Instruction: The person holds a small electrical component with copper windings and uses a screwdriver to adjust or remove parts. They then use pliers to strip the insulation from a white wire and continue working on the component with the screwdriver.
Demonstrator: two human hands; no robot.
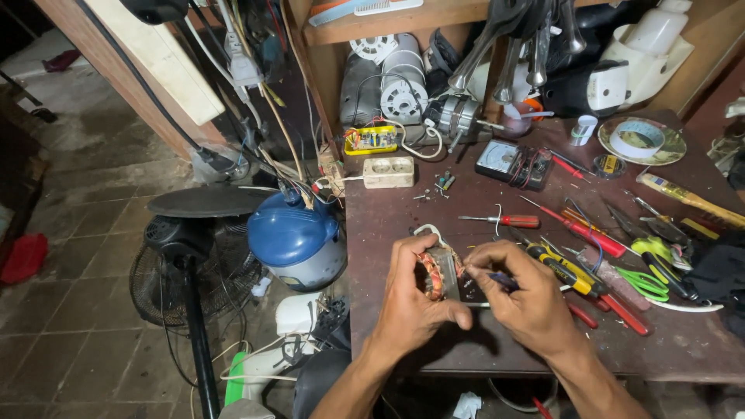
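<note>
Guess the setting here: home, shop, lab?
Likely a small appliance repair workshop: an analog multimeter and screwdrivers on a cluttered workbench, a bare fan motor, and a motor stator in the left hand.

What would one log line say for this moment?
left hand: holds motor stator | right hand: small tool at copper winding | place: workbench

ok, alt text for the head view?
Two bare hands work on a small motor coil with copper windings over a cluttered workbench: the left hand grips it, the right hand holds a thin tool to it. Screwdrivers and pliers lie to the right.
</note>
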